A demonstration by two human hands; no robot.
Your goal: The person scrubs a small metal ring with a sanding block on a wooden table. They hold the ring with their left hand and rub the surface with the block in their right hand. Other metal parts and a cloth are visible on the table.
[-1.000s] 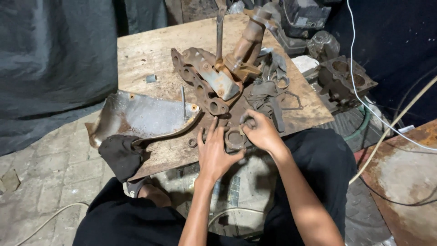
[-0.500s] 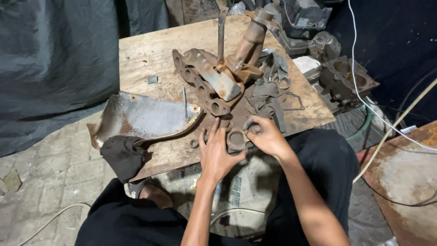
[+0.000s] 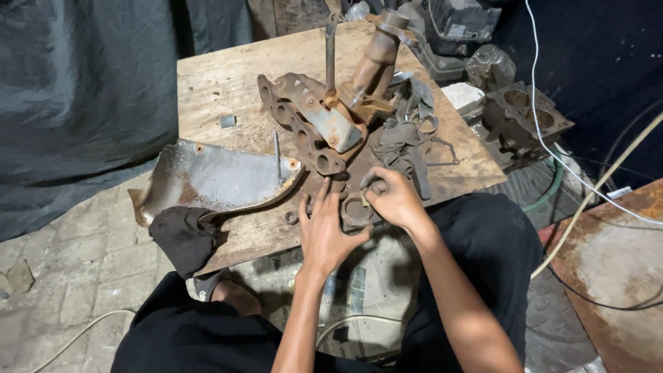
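Note:
A rusty exhaust manifold with a pipe stub lies in the middle of a worn wooden board. At the board's near edge my left hand rests flat, fingers spread, beside a small rusty flange part. My right hand is curled over the same part, fingertips pinching something small at its top. What it pinches is too small to tell. A dark gasket lies just beyond my right hand.
A curved metal heat shield lies at the board's left, with a black rag over its near corner. An engine block stands to the right. Cables trail past it. A rusty sheet is at far right.
My right hand has drawn in slightly over the flange part and curled tighter. My left hand stays pressed at the board's edge.

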